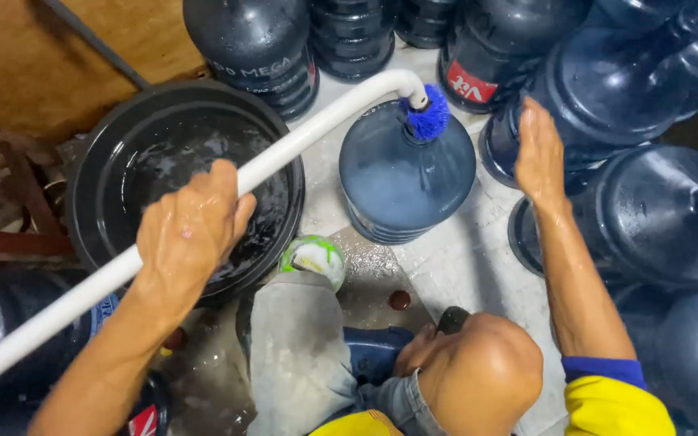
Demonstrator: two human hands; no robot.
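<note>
Big blue water jugs (648, 89) crowd the far side and right of the wet floor (454, 266), lying and standing against one another. Left of them sits a black basin (90, 202) holding soapy water. Between basin and jugs stands one upright jug (405, 186), foam showing inside it. A long white pipe (50, 311) runs from lower left, across the basin, and bends down over that jug's mouth, where a blue brush (428, 119) sits at its tip.

The left hand (191, 230) is stretched forward, wet, its fingers wrapped over the pipe above the basin's near rim. The right hand (536, 149) reaches straight out with the arm extended, its fingers flat, together and holding nothing, edge-on near a lying jug just right of the upright one.

Near the knee, a green-and-white sponge (314, 257) lies beside the basin, with a small dark red cap (399, 299) on the floor close by.
</note>
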